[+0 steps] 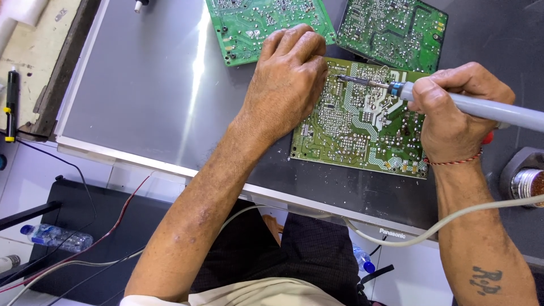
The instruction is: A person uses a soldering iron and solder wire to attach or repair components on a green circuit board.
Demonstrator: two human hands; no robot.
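Observation:
A green circuit board (362,127) lies solder-side up on a flat grey panel (147,96). My left hand (289,79) rests on the board's upper left part, fingers curled and pressing down; whether it holds something small is hidden. My right hand (450,110) grips a grey soldering iron (481,106), whose metal tip (351,80) touches the board close to my left fingers. A red string bracelet circles my right wrist. The iron's pale cord (430,226) loops back under my right forearm.
Two more green circuit boards (255,22) (394,31) lie at the panel's far edge. A metal stand with a coil (524,181) sits at the right. A black and yellow tool (11,102) lies far left. A plastic bottle (54,237) and red wires lie on the floor.

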